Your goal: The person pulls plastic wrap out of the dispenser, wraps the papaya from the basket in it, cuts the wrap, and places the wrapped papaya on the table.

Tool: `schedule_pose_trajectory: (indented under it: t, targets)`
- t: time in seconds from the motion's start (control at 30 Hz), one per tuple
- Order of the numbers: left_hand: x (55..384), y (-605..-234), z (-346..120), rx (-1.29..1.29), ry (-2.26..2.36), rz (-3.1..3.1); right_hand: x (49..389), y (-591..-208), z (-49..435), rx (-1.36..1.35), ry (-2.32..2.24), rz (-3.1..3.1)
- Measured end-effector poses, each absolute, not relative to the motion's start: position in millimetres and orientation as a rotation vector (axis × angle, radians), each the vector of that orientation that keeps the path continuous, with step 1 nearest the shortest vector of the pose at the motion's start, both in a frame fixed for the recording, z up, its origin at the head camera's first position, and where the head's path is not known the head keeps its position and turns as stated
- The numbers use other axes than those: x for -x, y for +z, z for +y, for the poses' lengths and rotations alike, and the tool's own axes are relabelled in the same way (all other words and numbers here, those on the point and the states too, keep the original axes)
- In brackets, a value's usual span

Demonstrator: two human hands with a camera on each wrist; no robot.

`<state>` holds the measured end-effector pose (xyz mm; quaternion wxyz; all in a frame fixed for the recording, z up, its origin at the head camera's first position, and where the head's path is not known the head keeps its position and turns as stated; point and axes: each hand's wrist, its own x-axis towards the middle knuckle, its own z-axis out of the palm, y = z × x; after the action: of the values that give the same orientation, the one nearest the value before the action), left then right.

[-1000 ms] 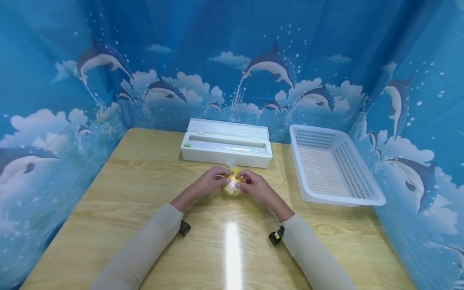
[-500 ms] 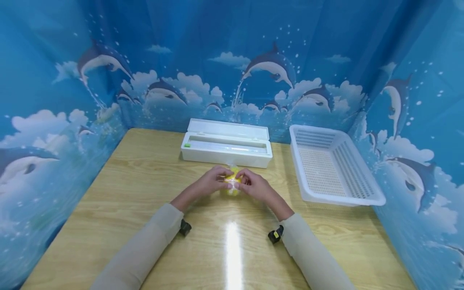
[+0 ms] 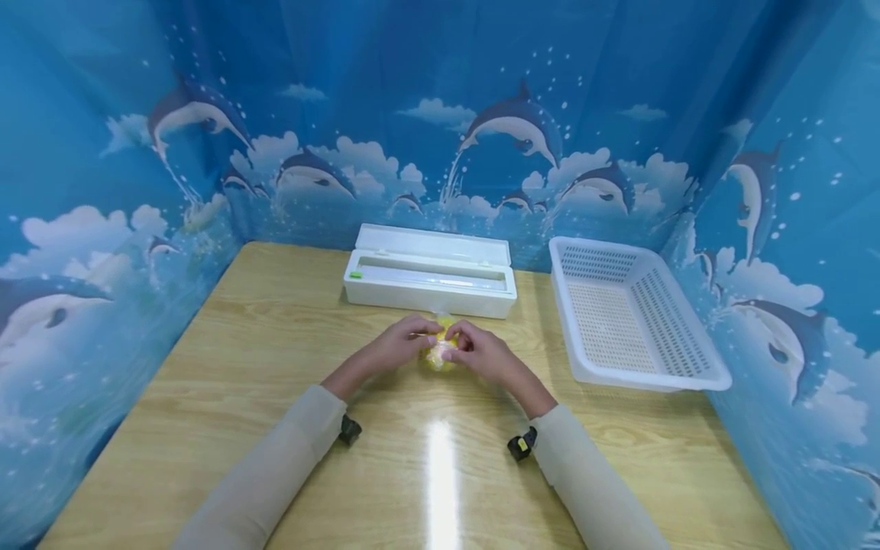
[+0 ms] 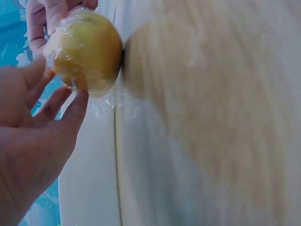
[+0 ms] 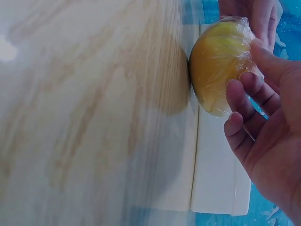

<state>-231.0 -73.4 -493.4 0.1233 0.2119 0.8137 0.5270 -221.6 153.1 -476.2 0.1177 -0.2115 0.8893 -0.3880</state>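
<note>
A round yellow-orange fruit (image 3: pixel 441 357), wrapped in wrinkled cling film (image 5: pixel 234 52), rests on the table in front of the long white box. From its left side my left hand (image 3: pixel 397 345) pinches the film at the top with thumb and fingers; in the left wrist view this hand's fingertips (image 4: pixel 81 96) lie against the wrapped fruit. My right hand (image 3: pixel 485 351) does the same from the right, its thumb pressing the film and its other fingers curled beside the fruit. The fruit's kind cannot be told through the film.
Just behind the fruit stands the long white box (image 3: pixel 429 296), its lid (image 3: pixel 431 243) raised and a roll of clear film inside. A white perforated plastic basket (image 3: pixel 576 355) sits at the back right of the wooden table (image 3: pixel 275 321). A dolphin-print curtain (image 3: pixel 385 69) surrounds the table.
Both hands stay at the fruit, with only small shifts of the fingers and thumbs on the film. Box and basket have not moved.
</note>
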Motion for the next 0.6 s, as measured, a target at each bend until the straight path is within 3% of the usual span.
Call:
schedule_pose_trajectory:
  t: [0.37, 0.6]
  targets:
    - [233.8, -493.7, -69.1, -0.580, 1.593, 2.382, 221.7, -482.3, 161.2, 0.675, -1.318, 2.449]
    - [237.3, -481.8, -67.6, -0.633, 1.340, 2.551, 210.6, -473.1, 153.2, 0.673, -1.179, 2.462]
